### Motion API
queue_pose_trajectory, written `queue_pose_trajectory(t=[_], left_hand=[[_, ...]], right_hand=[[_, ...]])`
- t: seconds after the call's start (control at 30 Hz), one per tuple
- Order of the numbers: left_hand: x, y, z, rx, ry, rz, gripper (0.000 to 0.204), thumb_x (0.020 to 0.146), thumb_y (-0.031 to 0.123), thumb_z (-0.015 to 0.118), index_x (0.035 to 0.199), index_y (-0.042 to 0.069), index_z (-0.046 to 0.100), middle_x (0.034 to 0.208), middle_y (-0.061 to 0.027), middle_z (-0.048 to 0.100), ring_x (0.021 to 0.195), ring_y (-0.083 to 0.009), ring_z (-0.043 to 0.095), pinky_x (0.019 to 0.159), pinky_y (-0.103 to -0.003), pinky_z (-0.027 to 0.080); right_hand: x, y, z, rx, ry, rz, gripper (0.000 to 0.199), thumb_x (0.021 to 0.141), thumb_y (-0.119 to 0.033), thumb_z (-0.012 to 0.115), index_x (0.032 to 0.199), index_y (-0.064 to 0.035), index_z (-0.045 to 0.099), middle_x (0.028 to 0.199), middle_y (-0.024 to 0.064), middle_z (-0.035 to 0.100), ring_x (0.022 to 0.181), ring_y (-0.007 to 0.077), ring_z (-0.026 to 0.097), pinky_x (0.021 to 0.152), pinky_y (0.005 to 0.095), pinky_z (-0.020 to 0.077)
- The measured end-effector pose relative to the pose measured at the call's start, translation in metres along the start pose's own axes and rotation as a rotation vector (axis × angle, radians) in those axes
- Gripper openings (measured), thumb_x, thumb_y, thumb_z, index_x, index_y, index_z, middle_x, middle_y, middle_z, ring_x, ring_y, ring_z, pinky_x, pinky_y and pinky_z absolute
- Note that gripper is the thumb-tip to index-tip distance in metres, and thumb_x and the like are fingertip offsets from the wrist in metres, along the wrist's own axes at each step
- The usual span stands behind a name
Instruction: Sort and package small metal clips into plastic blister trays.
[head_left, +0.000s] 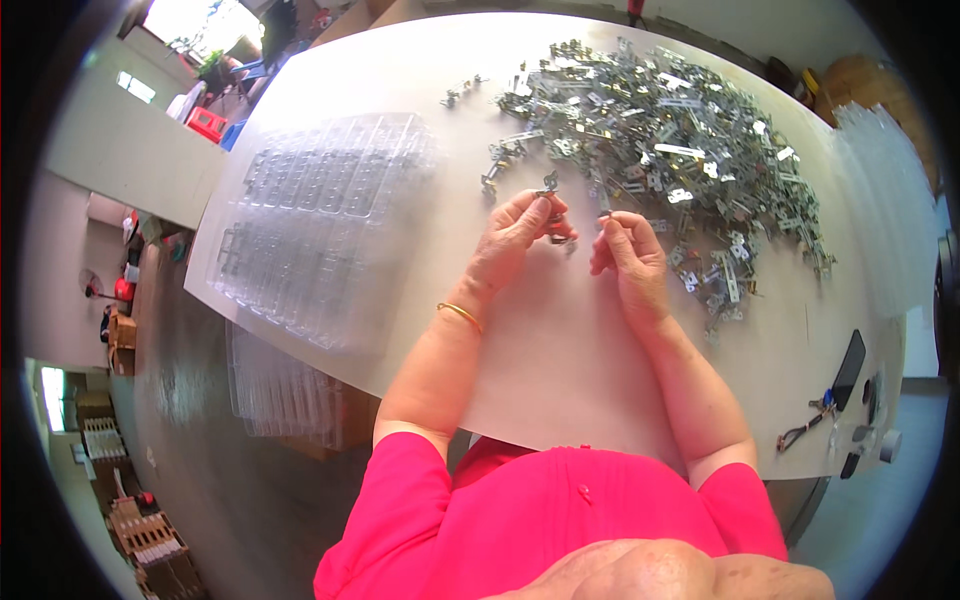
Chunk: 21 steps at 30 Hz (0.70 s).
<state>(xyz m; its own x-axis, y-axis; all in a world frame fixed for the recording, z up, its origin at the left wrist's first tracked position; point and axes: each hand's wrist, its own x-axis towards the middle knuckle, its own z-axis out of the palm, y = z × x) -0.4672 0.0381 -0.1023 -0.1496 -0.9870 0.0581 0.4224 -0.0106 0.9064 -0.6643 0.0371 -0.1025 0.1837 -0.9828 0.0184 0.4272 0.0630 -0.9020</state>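
My left hand (508, 236) is closed around several small metal brackets. One grey bracket (550, 181) sticks up past the thumb, and other ends poke out below the fingers. Just to its right, my right hand (633, 252) is pinched on a small metal piece (604, 212), mostly hidden by the fingertips. Both hands are above the pale table (540, 370), a short gap apart. Beyond them spreads a large heap of loose metal brackets (650, 120), silver with some brassy bits. To the left lie clear plastic trays (330, 270) with compartments, some with metal parts in them.
A stack of clear plastic sheets or trays (880, 190) is at the right edge. A black phone (850, 368) and keys (822, 404) lie near right. More clear trays (280, 385) are stacked below the table's left edge. Cardboard boxes (122, 335) stand on the far-left floor.
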Motion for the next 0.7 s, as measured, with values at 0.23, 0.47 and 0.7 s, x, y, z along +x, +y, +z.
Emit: queue_pose_trajectory(t=[0.23,0.47,0.7], left_hand=[[-0.002,0.003,0.012,0.109,-0.031,-0.091,0.03,0.105,0.029,0.048,0.094,0.004,0.06,0.066,0.0006,0.048,0.058,-0.0131,0.051,0.062,-0.029,0.048],[-0.006,0.008,0.017,0.301,-0.019,-0.136,0.031,0.104,0.031,0.05,0.09,0.005,0.061,0.066,0.0035,0.048,0.057,-0.0065,0.043,0.052,-0.022,0.036],[-0.007,0.009,0.018,0.438,0.008,-0.066,0.028,0.103,0.028,0.054,0.089,0.005,0.062,0.067,0.0059,0.048,0.059,-0.0035,0.04,0.052,-0.021,0.034]], right_hand=[[-0.007,-0.005,0.003,-0.196,-0.089,-0.051,0.015,0.099,-0.024,0.063,0.106,-0.0102,0.066,0.062,-0.0059,0.051,0.055,0.0016,0.047,0.047,0.0192,0.0372],[-0.012,-0.009,0.007,-0.242,-0.086,-0.024,0.015,0.099,-0.022,0.063,0.106,-0.0086,0.065,0.066,-0.0052,0.055,0.058,0.002,0.049,0.05,0.0196,0.0397],[-0.011,-0.007,0.009,-0.368,-0.05,-0.077,0.013,0.099,-0.016,0.062,0.108,-0.0066,0.063,0.068,-0.0043,0.055,0.06,0.0027,0.05,0.052,0.02,0.0409]])
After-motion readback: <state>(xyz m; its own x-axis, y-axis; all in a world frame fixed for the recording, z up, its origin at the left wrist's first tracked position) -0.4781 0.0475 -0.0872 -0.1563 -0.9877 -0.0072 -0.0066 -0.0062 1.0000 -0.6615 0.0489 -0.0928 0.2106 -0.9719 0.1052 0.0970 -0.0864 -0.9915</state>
